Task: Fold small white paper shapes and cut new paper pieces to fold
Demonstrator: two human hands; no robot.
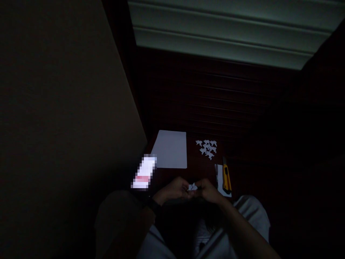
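Observation:
Between my two hands is a small piece of folded white paper (192, 187), pinched from both sides above my lap. My left hand (176, 188) has its fingers closed on the paper's left side, and a dark band circles that wrist. On the other side, my right hand (208, 190) grips the paper's right edge. Fingers cover part of the paper, so its full shape is hidden. Beyond the hands, several small folded paper figures (207, 148) lie in a cluster on the dark table.
A stack or sheet of white paper (171, 149) lies at the table's back left. A lit phone (145, 172), its screen blurred, is at the left. To the right, a yellow box cutter (226, 178), blade showing, rests on small white paper (220, 180). A wall (67, 90) borders the left.

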